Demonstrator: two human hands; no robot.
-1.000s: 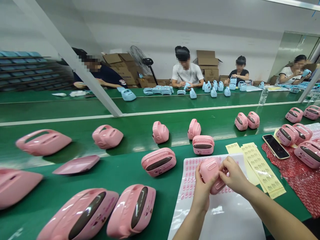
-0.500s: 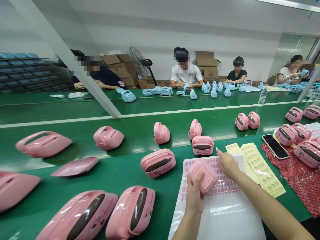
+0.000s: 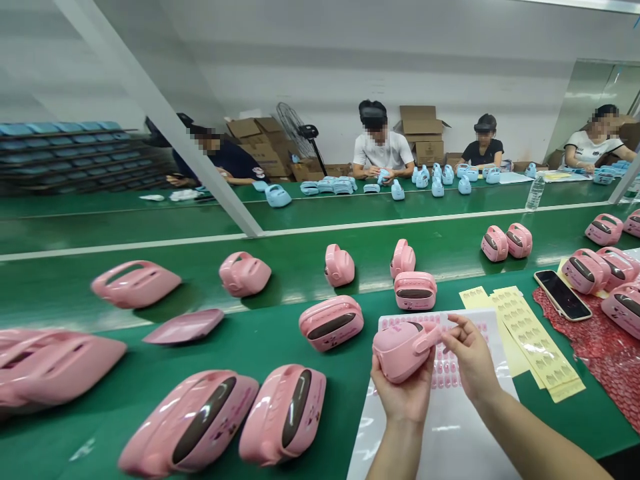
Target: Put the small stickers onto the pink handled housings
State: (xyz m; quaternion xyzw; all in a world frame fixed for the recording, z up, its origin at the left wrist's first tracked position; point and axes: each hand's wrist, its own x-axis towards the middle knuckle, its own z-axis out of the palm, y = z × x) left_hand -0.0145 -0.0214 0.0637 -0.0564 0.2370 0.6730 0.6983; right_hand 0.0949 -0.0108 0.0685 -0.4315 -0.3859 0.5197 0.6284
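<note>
Many stickers (image 3: 448, 380) are left toward the counter's (image 3: 273, 343) near edge, a case (image 3: 397, 357) cupped by left hand (image 3: 406, 395), handle (image 3: 427, 337) pinched by right hand (image 3: 469, 350).

We look through a single camera worn on the head, above the near edge of the green tabletop (image 3: 270, 343), facing forward and down across it. The left hand (image 3: 404, 393) and right hand (image 3: 470, 357) sit close before us, right of the view's middle. The tabletop's far edge slants upward to our right, and well beyond it we face a white wall (image 3: 310, 63). Its near edge shows at our lower right.
</note>
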